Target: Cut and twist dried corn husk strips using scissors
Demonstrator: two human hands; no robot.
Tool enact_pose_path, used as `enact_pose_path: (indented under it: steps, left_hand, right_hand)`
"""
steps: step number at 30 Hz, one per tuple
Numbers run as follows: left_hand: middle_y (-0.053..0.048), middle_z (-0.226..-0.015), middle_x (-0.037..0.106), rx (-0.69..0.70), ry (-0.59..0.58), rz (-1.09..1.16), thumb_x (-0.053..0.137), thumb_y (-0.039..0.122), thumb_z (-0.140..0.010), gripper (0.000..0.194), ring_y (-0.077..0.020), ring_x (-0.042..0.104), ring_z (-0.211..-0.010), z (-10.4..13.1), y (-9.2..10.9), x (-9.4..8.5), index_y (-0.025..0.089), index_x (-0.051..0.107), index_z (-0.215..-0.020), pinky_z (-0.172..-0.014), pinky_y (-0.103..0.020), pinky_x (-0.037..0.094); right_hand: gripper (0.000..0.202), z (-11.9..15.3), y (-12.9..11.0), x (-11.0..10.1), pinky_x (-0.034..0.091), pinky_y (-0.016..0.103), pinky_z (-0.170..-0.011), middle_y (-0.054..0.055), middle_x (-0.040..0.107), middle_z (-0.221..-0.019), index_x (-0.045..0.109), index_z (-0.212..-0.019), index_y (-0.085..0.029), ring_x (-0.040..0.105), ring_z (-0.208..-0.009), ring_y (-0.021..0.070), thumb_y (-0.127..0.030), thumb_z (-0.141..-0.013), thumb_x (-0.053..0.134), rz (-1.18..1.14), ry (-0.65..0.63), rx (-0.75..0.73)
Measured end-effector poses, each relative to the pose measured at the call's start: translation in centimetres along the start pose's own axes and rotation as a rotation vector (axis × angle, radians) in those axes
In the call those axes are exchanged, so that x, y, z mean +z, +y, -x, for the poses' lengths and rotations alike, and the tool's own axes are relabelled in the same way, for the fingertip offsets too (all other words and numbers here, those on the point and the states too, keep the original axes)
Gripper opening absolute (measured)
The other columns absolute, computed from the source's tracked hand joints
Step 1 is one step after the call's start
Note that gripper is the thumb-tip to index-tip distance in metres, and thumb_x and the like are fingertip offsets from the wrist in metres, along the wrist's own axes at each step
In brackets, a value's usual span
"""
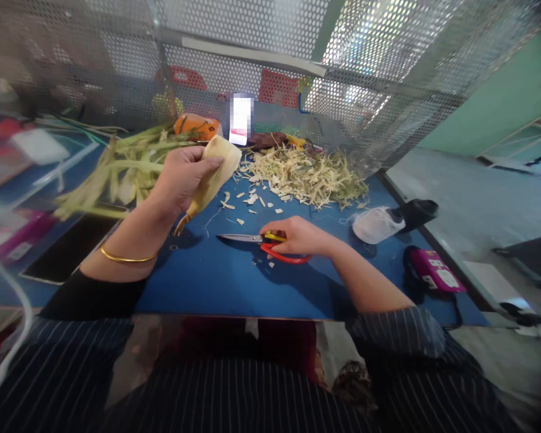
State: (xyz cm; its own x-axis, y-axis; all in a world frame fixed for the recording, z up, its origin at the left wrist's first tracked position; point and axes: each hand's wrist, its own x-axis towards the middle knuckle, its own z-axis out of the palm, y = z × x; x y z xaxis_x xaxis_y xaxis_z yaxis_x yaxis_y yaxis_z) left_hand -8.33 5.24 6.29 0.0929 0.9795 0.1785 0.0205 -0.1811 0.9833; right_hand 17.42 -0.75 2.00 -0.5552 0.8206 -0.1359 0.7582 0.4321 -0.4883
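Between the thumb and fingers of my left hand (184, 177) is a flat, pale yellow plant piece (216, 171), tapering to a brown tip at its lower end. My right hand (295, 236) grips red-and-yellow-handled scissors (288, 258) low over the blue table (198, 282). The scissor blades point left and look closed together. Past the right hand spreads a heap of cut pale strips (311, 177), with small scraps scattered nearer. Long green-yellow stalks (130, 168) lie behind and left of my left hand.
A lit phone (240, 120) stands at the back beside an orange pack (198, 126), before a perforated metal screen (234, 36). On the right are a white-wrapped roll (376, 224), a black cylinder (419, 213) and a magenta box (436, 270). A dark panel (72, 246) lies left.
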Motion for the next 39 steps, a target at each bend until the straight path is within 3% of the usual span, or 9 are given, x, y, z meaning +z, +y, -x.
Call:
enact_pose_path:
  steps: [2, 6, 8, 16, 22, 25, 29, 34, 39]
  left_hand:
    - [0.001, -0.071, 0.068, 0.006, 0.007, 0.031, 0.071, 0.03, -0.07, 0.014, -0.0112, 0.057, -0.063, -0.2, -0.2, -0.2, 0.018, 0.068, -0.078, -0.055, -0.023, 0.043]
    - [-0.001, -0.07, 0.067, 0.009, 0.035, 0.057, 0.07, 0.026, -0.07, 0.012, -0.0116, 0.059, -0.063, -0.5, -0.2, -0.6, 0.016, 0.068, -0.076, -0.055, -0.023, 0.045]
    - [0.0, -0.069, 0.066, 0.001, 0.046, 0.079, 0.069, 0.025, -0.071, 0.011, -0.0118, 0.06, -0.063, -0.7, 0.0, -0.9, 0.016, 0.067, -0.075, -0.057, -0.023, 0.046]
    - [-0.002, -0.069, 0.066, 0.017, 0.08, 0.141, 0.068, 0.025, -0.069, 0.012, -0.0139, 0.062, -0.065, -1.1, 0.1, -1.4, 0.016, 0.067, -0.075, -0.058, -0.024, 0.049]
    - [-0.001, -0.068, 0.065, 0.0, 0.046, 0.171, 0.068, 0.024, -0.068, 0.01, -0.0135, 0.061, -0.064, -1.1, 0.0, -1.4, 0.017, 0.066, -0.074, -0.057, -0.025, 0.049]
    - [0.0, -0.067, 0.064, 0.014, 0.05, 0.176, 0.067, 0.023, -0.07, 0.009, -0.0127, 0.06, -0.065, -1.0, 0.3, -1.5, 0.016, 0.065, -0.076, -0.058, -0.024, 0.048]
    - [0.001, -0.07, 0.064, 0.015, 0.023, 0.18, 0.065, 0.023, -0.076, 0.011, -0.0103, 0.058, -0.069, -0.9, 0.7, -1.7, 0.014, 0.063, -0.081, -0.066, -0.024, 0.047]
    - [0.002, -0.069, 0.063, 0.053, 0.043, 0.189, 0.065, 0.025, -0.078, 0.014, -0.0082, 0.055, -0.067, -0.8, 0.9, -2.3, 0.012, 0.063, -0.085, -0.066, -0.023, 0.044]
    - [0.001, -0.071, 0.065, 0.088, 0.028, 0.246, 0.068, 0.024, -0.075, 0.018, -0.0083, 0.057, -0.067, -0.9, 1.1, -2.8, 0.01, 0.064, -0.086, -0.067, -0.024, 0.046]
  right_hand:
    - [0.036, -2.0, 1.1, -0.9, 0.042, 0.027, -0.066, 0.0, 0.071, -0.086, 0.071, -0.104, -0.028, 0.059, -0.071, 0.0151, -0.042, -0.07, 0.067, -0.006, -0.002, 0.04]
    - [0.043, -4.1, 4.6, -2.3, 0.041, 0.03, -0.064, 0.01, 0.072, -0.087, 0.075, -0.098, -0.017, 0.061, -0.076, 0.0206, -0.05, -0.076, 0.06, 0.126, 0.434, 0.453]
    - [0.049, -3.6, 5.2, -2.5, 0.04, 0.028, -0.059, 0.009, 0.071, -0.08, 0.073, -0.103, -0.014, 0.059, -0.066, 0.0177, -0.053, -0.075, 0.06, 0.015, 0.496, 0.46]
    - [0.045, -4.5, -1.3, -0.3, 0.041, 0.026, -0.062, 0.0, 0.07, -0.079, 0.072, -0.105, -0.026, 0.056, -0.064, 0.012, -0.049, -0.066, 0.073, -0.258, -0.152, 0.046]
    - [0.04, -5.0, 1.8, -2.6, 0.039, 0.027, -0.058, 0.01, 0.071, -0.083, 0.073, -0.1, -0.012, 0.058, -0.068, 0.016, -0.043, -0.079, 0.059, 0.014, 0.442, 0.465]
    - [0.042, -2.6, 1.2, -3.1, 0.04, 0.026, -0.056, 0.005, 0.072, -0.079, 0.071, -0.107, -0.017, 0.059, -0.064, 0.015, -0.046, -0.077, 0.061, -0.192, 0.178, 0.315]
    - [0.032, -0.8, -4.5, -0.2, 0.044, 0.026, -0.065, 0.001, 0.073, -0.092, 0.071, -0.105, -0.025, 0.063, -0.075, 0.015, -0.033, -0.074, 0.064, -0.222, -0.056, 0.07]
    - [0.033, -3.2, -10.2, 4.8, 0.044, 0.027, -0.07, 0.0, 0.072, -0.093, 0.069, -0.107, -0.027, 0.063, -0.079, 0.0159, -0.033, -0.076, 0.06, -0.029, -0.053, -0.109]
    - [0.033, -6.1, -4.3, 2.6, 0.045, 0.032, -0.07, 0.007, 0.073, -0.095, 0.072, -0.103, -0.022, 0.064, -0.083, 0.0225, -0.038, -0.078, 0.057, 0.107, 0.247, 0.284]
